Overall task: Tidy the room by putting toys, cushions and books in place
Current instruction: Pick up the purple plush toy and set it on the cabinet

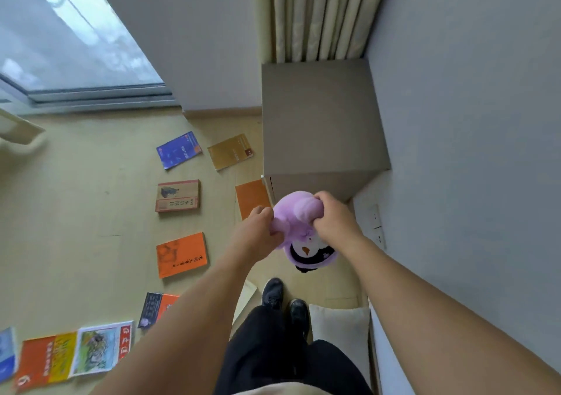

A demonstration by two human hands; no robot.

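Note:
A purple plush toy (296, 221) with a white face and black trim hangs in the air in front of me, just before the beige cabinet (321, 121). My left hand (258, 230) grips one purple ear on its left side. My right hand (332, 218) grips the other ear on top. Several books lie scattered on the wooden floor: a blue one (178, 149), a mustard one (230, 151), a tan one (178, 195), orange ones (181, 255) (252, 198). A pale cushion (340, 324) lies on the floor by my right foot.
More books (73, 355) lie at the lower left. The cabinet stands in the corner against the grey wall (470, 121), with curtains (318, 11) behind it. A glass door (69, 45) is at the upper left. My black shoes (285, 300) stand below the toy.

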